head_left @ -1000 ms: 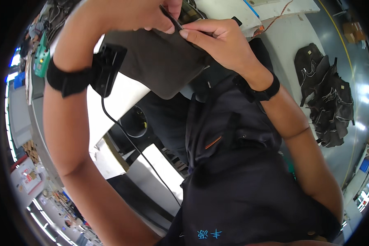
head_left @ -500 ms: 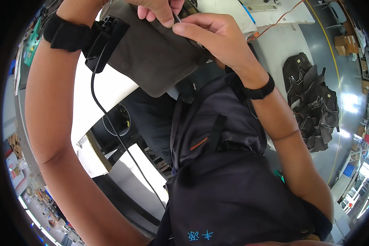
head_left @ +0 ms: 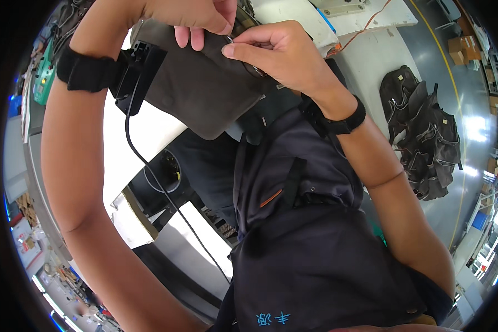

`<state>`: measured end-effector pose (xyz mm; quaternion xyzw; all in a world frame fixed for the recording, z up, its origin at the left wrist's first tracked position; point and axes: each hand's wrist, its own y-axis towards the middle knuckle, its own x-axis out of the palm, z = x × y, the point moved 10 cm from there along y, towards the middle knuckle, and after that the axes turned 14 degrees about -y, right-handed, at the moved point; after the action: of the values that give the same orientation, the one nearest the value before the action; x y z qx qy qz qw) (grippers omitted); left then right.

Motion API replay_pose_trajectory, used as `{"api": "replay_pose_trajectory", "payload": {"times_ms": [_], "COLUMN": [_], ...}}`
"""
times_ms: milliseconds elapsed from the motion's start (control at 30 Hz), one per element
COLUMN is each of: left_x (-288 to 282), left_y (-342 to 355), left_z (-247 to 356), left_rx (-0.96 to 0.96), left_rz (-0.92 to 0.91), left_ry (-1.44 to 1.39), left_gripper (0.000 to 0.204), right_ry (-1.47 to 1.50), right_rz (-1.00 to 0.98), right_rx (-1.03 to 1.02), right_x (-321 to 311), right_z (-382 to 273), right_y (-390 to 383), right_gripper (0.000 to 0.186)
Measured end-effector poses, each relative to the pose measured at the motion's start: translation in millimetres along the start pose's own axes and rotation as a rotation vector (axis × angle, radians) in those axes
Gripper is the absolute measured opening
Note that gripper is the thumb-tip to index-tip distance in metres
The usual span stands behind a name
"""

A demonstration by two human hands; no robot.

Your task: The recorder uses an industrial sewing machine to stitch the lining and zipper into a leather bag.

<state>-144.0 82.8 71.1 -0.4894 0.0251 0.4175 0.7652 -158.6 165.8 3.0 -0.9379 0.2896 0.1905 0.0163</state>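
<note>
Near the upper edge, my left hand (head_left: 202, 16) is closed, thumb and fingers pinching the edge of a zipper (head_left: 258, 71) with silver-coloured teeth. My right hand (head_left: 290, 52) pinches the same zipper just beside it, thumb against forefinger, the two sets of fingertips close together. The zipper runs along the edge of a dark grey-brown fabric bag piece (head_left: 205, 91), which lies over the white table and hangs past its near edge. Part of the left hand is cut off by the picture's top, and the right hand covers a stretch of the zipper.
A white worktable (head_left: 141, 133) lies under the fabric. On the right, several dark bags (head_left: 420, 133) are heaped together. A black cable (head_left: 166, 193) runs down from the device (head_left: 138, 77) on my left wrist. Cardboard boxes (head_left: 463, 50) stand beyond the aisle.
Both hands keep their pinch on the zipper. The right hand and the fabric sit slightly lower and farther left in the picture; the surroundings have shifted a little too.
</note>
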Motion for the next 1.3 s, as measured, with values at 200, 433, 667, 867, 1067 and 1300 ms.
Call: {"api": "replay_pose_trajectory", "payload": {"times_ms": [200, 433, 667, 867, 1067, 1300], "left_x": [3, 1, -3, 3, 51, 34], "left_y": [-5, 10, -1, -35, -82, -86], "left_z": [-5, -14, -19, -40, -65, -78], "left_rx": [-0.005, 0.033, 0.076, 0.466, 0.367, 0.325], "left_rz": [-0.010, 0.007, -0.011, 0.690, 1.641, 1.717], "left_ry": [-0.017, -0.067, -0.125, -0.310, 0.260, 0.187], "left_gripper": [0.027, 0.023, 0.024, 0.031, 0.039, 0.038], "right_ry": [0.003, -0.035, -0.149, 0.110, 0.014, -0.154], "right_rz": [-0.004, 0.019, 0.043, 0.117, 0.133, 0.291], "right_rx": [-0.035, -0.064, -0.091, -0.116, -0.178, -0.359], "right_x": [4, 2, 13, 12, 12, 4], "right_z": [-2, -4, -16, -4, -9, -32], "right_y": [2, 4, 3, 0, -5, -9], "right_gripper": [0.023, 0.028, 0.028, 0.027, 0.024, 0.020]}}
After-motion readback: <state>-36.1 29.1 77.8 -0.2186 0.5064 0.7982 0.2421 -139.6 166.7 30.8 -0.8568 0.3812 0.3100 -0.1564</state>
